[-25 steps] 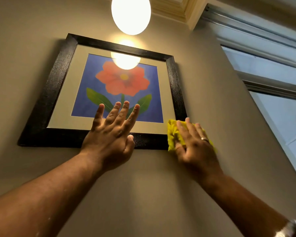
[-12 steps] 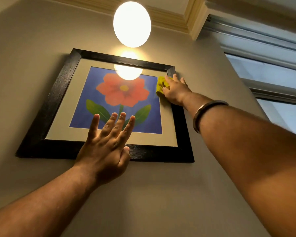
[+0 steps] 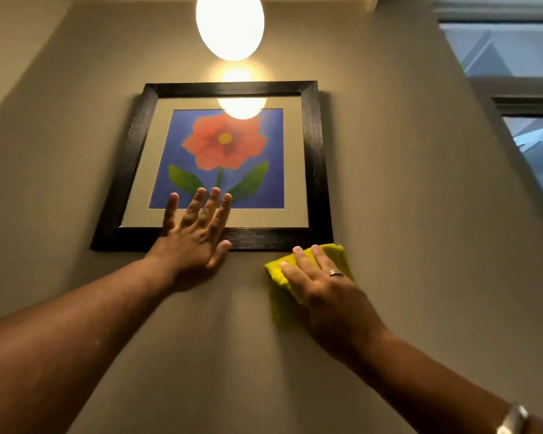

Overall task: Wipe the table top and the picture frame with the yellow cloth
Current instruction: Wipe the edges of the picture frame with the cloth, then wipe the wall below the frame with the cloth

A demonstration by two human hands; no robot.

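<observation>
A black picture frame point(image 3: 314, 158) hangs on the beige wall and holds a red flower on a blue ground. My left hand point(image 3: 195, 233) lies flat with spread fingers across the frame's bottom edge and the glass. My right hand point(image 3: 323, 283) presses the yellow cloth point(image 3: 278, 272) against the wall just below the frame's lower right corner. The cloth's top edge touches or nearly touches the frame's underside. The table top is out of view.
A glowing round lamp point(image 3: 230, 23) hangs above the frame, and its glare shows on the glass. A window point(image 3: 514, 51) with a dark frame fills the upper right. Bare wall surrounds the picture on all sides.
My right hand has brought the cloth down from the frame's upper right corner to the wall below its lower right corner. My left hand stays on the bottom edge. The view has shifted.
</observation>
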